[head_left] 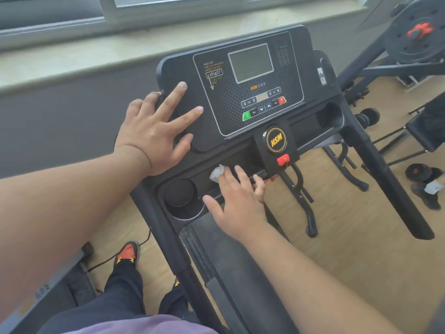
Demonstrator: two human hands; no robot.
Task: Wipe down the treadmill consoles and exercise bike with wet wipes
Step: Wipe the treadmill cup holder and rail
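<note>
A black treadmill console with a grey screen and coloured buttons fills the middle of the head view. My left hand rests flat on the console's left side, fingers spread and straight. My right hand lies lower, on the tray below the console, with straight fingers pressing a crumpled white wet wipe onto the tray. Only part of the wipe shows past my fingertips.
A round cup holder sits left of my right hand. The treadmill belt runs below. Black weight equipment stands at the right, with dumbbells on the wooden floor. A window sill runs behind the console.
</note>
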